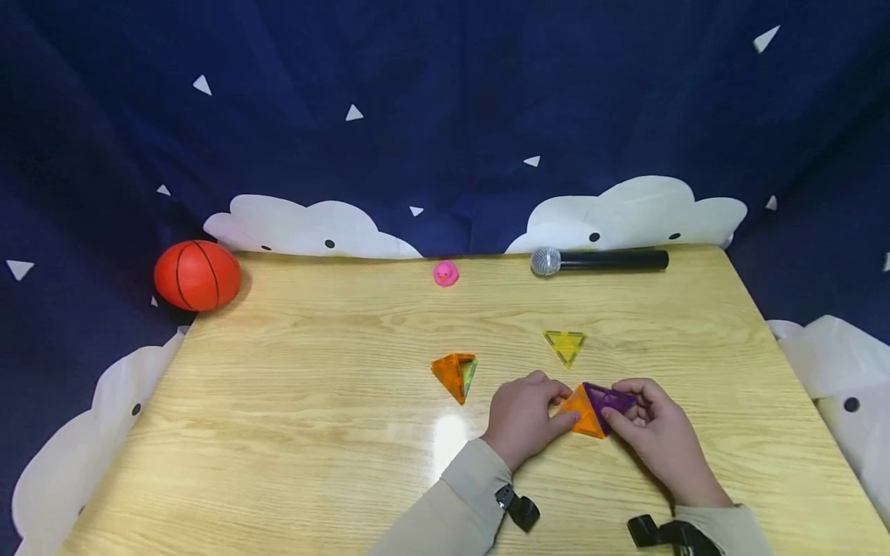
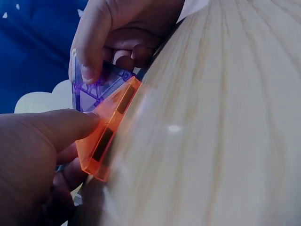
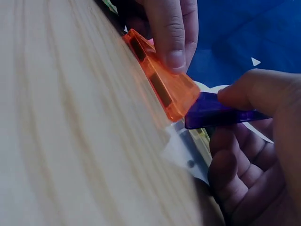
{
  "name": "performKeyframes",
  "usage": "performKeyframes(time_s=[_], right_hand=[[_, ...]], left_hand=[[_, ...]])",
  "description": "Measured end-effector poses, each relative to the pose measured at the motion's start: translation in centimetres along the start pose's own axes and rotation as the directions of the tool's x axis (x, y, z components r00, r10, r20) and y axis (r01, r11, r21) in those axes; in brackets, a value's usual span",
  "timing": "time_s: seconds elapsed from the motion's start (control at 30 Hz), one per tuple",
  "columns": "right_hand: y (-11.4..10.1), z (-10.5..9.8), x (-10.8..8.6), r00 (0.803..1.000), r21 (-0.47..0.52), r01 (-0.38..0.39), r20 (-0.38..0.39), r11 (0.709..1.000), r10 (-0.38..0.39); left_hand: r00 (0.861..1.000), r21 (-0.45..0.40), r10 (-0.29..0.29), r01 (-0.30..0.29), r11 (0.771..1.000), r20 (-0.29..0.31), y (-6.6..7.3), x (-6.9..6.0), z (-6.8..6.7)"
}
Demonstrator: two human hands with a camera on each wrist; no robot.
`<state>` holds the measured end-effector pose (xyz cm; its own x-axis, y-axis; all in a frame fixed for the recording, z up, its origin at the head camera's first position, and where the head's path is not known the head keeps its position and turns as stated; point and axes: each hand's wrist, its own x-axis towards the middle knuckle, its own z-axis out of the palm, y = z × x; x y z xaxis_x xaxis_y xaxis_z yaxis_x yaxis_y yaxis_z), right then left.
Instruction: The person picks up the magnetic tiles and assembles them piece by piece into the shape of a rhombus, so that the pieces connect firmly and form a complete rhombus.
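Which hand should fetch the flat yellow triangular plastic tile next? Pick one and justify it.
The left hand, probably: it looks nearer the yellow tile. Both are occupied, though: it pinches an orange triangular plastic tile, the right hand a purple triangular plastic tile.

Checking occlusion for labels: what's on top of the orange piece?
The left hand has its thumb on the orange piece; the surface directly beneath that thumb is covered, so unseen.
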<state>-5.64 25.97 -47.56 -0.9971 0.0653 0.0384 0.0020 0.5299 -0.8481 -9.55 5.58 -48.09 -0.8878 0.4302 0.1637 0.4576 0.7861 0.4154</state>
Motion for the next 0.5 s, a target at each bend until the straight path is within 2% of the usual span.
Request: performKeyframes(time_s=[0.2, 0.33, 0.5], right_hand=[[0.1, -0.7, 0.0, 0.999, -0.045, 0.031, 0.010, 0.999, -0.031], [0.2, -0.9, 0.0, 1.000, -0.066, 0.027, -0.010, 0.997, -0.027], [0.5, -1.3, 0.0, 0.999, -0.087, 0.022, -0.044, 0.996, -0.026]], left_hand=[[0.999, 0.033, -0.032, 0.032, 0.999, -0.004, 1.1, 0.3, 0.3], [0.999, 0.028, -0.040, 0.041, 0.999, -0.008, 1.4, 0.4, 0.7], [0.994, -0.030, -0.089, 0.087, 0.996, -0.071, 1.6, 0.9, 1.3]])
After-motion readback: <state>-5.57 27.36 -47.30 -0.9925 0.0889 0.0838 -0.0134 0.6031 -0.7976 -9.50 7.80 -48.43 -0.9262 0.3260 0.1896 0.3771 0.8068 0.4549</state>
